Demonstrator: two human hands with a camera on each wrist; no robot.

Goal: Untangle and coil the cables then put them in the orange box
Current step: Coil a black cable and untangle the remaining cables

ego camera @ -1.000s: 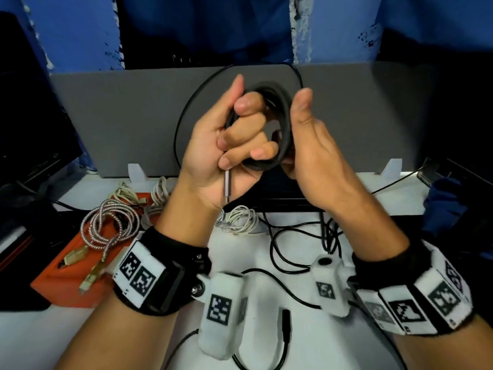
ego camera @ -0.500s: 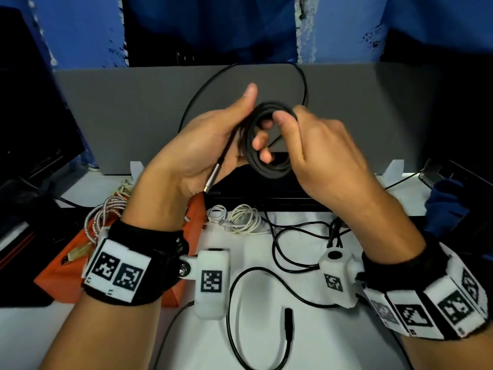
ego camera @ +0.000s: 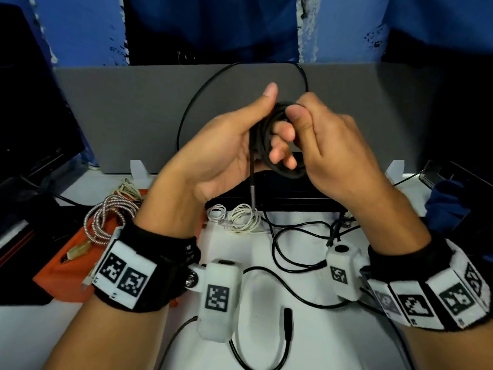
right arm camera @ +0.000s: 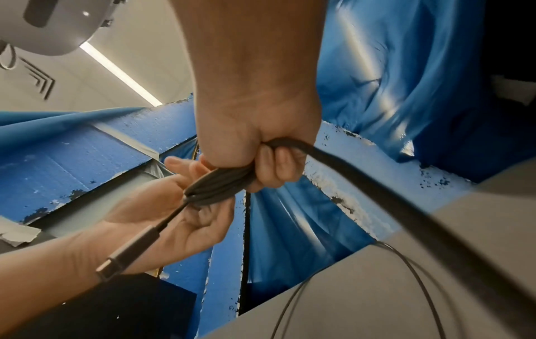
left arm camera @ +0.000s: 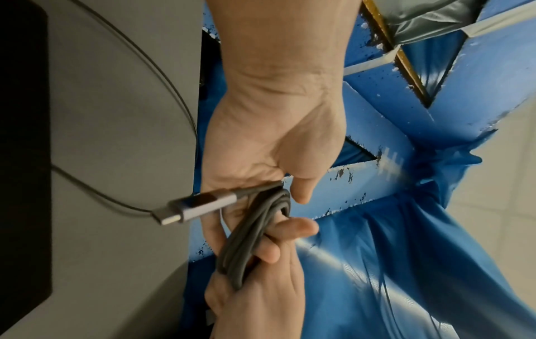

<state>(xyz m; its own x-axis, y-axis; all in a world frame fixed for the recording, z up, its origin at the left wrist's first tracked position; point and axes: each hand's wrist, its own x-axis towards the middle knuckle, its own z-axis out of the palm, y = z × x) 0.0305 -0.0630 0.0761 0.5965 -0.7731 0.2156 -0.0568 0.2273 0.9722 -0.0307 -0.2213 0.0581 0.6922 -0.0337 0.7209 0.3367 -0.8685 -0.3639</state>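
Note:
A black cable coil (ego camera: 284, 170) is held up in front of the grey panel between both hands. My left hand (ego camera: 272, 124) has its fingers curled through the loops and its thumb pointing up. The coil's metal plug (ego camera: 253, 194) hangs straight down below the palm. My right hand (ego camera: 301, 121) grips the top and right side of the coil, thumb on top. The right wrist view shows my right hand (right arm camera: 261, 165) closed on the bundle (right arm camera: 220, 185), with a loose strand (right arm camera: 406, 218) running off. The orange box (ego camera: 66, 273) sits at the left with a braided silver cable (ego camera: 106, 220) on it.
A white cable bundle (ego camera: 242, 217) lies on the white table (ego camera: 333, 343) under the hands. Loose black cables (ego camera: 293, 252) and a black plug (ego camera: 288, 321) spread across the middle. A thin black wire (ego camera: 192, 108) arcs over the grey panel (ego camera: 120, 116). Dark equipment stands at both sides.
The left hand has turned, so the plug now hangs straight down instead of slanting left. The right thumb has shifted onto the top of the coil. Both hands have kept hold.

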